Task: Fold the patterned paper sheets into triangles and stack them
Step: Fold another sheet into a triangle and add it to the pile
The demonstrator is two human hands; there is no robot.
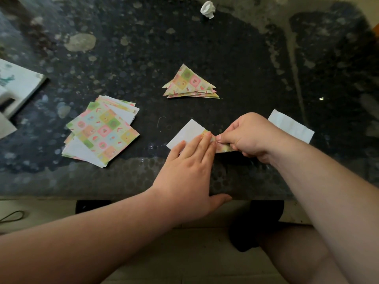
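Straight fingers (200, 146) of the left hand (184, 171) press the sheet (188, 132), white side up at lower centre, onto the desk (246, 68), likely to anchor it. The right hand (246, 136) pinches its patterned corner, turning it over for the diagonal fold. The stack of folded triangles (189, 84) sits above centre, well apart from the pile of unfolded sheets (100, 132) at left, probably to keep done and undone separate.

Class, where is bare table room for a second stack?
Bare between triangle stack and crumpled paper ball, also right of that stack. Crowded around unfolded sheets and where left hand and right hand work the half-folded sheet.
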